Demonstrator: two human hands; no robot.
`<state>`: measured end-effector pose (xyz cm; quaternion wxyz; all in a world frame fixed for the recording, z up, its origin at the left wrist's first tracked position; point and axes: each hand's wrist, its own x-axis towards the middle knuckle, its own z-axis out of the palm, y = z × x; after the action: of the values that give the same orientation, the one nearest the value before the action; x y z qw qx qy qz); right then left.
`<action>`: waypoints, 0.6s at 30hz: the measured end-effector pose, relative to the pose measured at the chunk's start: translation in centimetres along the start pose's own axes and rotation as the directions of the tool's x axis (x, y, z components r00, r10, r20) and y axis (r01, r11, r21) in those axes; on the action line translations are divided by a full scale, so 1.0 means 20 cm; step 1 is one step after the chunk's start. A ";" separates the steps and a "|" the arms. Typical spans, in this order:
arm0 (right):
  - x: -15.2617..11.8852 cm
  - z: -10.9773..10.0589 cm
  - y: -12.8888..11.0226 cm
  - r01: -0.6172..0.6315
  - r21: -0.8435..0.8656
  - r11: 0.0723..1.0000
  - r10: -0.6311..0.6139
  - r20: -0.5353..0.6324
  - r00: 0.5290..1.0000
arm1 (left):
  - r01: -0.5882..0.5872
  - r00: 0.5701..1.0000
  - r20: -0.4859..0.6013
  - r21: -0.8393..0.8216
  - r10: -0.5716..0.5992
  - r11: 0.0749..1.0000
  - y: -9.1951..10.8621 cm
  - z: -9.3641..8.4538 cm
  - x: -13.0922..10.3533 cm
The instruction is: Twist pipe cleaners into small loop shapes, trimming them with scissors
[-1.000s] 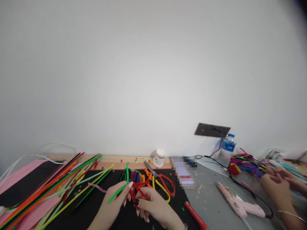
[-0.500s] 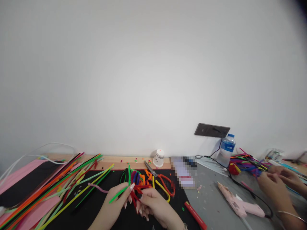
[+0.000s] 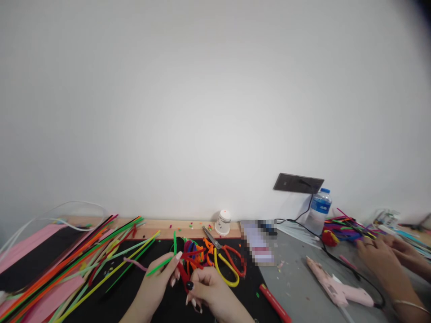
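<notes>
Low in the middle of the head view, my left hand pinches fuzzy pipe cleaners. A bent green pipe cleaner sticks out on both sides of its fingertips, and a red pipe cleaner hangs from them. My right hand is closed at the lower part of the red one; its fingertips partly hide the grip. A dark round spot shows at the right thumb tip, nail or bead I cannot tell. Just behind the hands lie coiled blue, purple and orange pipe cleaners and scissors with yellow and red handles.
Long pipe cleaners spread over the left side. A white paper cup stands upside down by the wall. Rightward are a red tube, a pink glue gun, a water bottle and another person's hands.
My left hand has shifted slightly left with the green and red pipe cleaners. My hands are a little farther apart, and more of the red pipe cleaner shows between them.
</notes>
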<state>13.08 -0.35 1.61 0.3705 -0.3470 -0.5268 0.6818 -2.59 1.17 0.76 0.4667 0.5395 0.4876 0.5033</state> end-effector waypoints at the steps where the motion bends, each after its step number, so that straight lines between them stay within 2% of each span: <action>1: 0.00 0.00 0.01 0.000 -0.009 1.000 0.000 -0.001 1.000 | 0.001 1.000 -0.001 -0.002 -0.001 1.000 -0.01 0.00 0.00; 5: 0.00 0.00 0.03 0.003 -0.030 1.000 -0.002 0.010 1.000 | 0.006 1.000 0.009 -0.034 -0.005 0.999 -0.04 0.00 0.01; 10: 0.01 -0.04 0.03 0.024 -0.084 0.996 -0.024 0.002 1.000 | -0.020 1.000 0.011 -0.009 0.021 1.000 0.00 0.00 0.00; 14: 0.02 -0.07 -0.01 0.133 -0.093 0.987 -0.143 -0.113 0.983 | -0.063 0.998 0.029 0.046 0.062 0.997 0.05 0.00 -0.01; 18: 0.02 -0.05 -0.04 0.254 -0.155 0.955 -0.287 -0.255 0.923 | -0.060 0.997 0.042 0.069 0.057 0.996 0.06 0.00 -0.03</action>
<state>13.95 0.55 2.15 0.5092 -0.3838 -0.5528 0.5366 -2.43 0.52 1.98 0.4422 0.5796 0.4795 0.4884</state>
